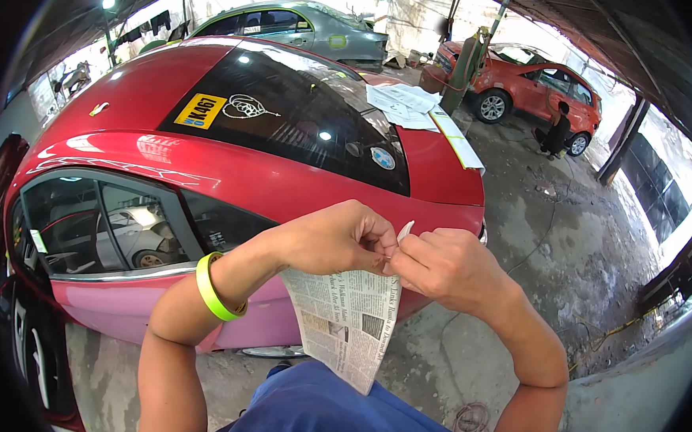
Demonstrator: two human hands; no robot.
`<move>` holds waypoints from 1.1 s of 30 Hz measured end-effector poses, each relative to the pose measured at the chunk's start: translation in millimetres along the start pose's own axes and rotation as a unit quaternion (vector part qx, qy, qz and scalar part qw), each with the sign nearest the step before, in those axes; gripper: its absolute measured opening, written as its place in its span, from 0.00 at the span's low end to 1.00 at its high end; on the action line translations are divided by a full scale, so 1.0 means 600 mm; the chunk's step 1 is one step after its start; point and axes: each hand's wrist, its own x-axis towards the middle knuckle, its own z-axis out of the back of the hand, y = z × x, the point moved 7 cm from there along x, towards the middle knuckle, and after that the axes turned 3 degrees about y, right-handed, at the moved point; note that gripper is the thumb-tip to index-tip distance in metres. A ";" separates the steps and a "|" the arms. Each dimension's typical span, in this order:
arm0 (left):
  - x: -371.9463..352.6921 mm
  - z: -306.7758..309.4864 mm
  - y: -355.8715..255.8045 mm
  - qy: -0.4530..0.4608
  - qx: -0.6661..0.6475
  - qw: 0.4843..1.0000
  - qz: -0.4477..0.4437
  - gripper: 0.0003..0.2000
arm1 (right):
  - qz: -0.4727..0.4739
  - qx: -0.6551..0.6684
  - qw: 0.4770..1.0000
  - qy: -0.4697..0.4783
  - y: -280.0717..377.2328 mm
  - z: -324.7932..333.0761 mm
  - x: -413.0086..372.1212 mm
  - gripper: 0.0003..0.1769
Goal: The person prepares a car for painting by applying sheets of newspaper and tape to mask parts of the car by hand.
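Note:
A sheet of newspaper [344, 319] hangs down in front of my chest, held by its upper edge. My left hand [345, 236] pinches that edge between thumb and fingers. Close beside it, almost touching, my right hand [446, 266] is closed on the sheet's upper right corner. A small pale strip [407, 228] sticks up between the two hands; I cannot make out whether it is paper or tape. Around my left forearm sits a roll of yellow-green tape [209, 285].
A red car [286, 165] with pink lower patches stands right before me. Papers [404, 102] and a yellow-edged sheet [455, 140] lie on its trunk. Beyond are a gas cylinder [461, 72], a grey car [325, 36], an orange car [528, 81] and a crouching person [557, 132].

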 end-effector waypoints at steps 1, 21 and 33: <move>-0.001 -0.001 -0.002 0.001 0.003 1.000 0.000 0.03 | 0.000 0.002 1.000 -0.001 0.000 -0.002 -0.001 0.08; 0.011 -0.003 0.000 0.000 -0.023 0.999 0.045 0.03 | -0.029 -0.017 0.999 0.030 0.001 0.009 -0.017 0.08; 0.008 0.003 0.003 -0.028 -0.074 0.996 0.050 0.05 | -0.081 0.057 0.985 -0.142 -0.018 -0.011 -0.046 0.15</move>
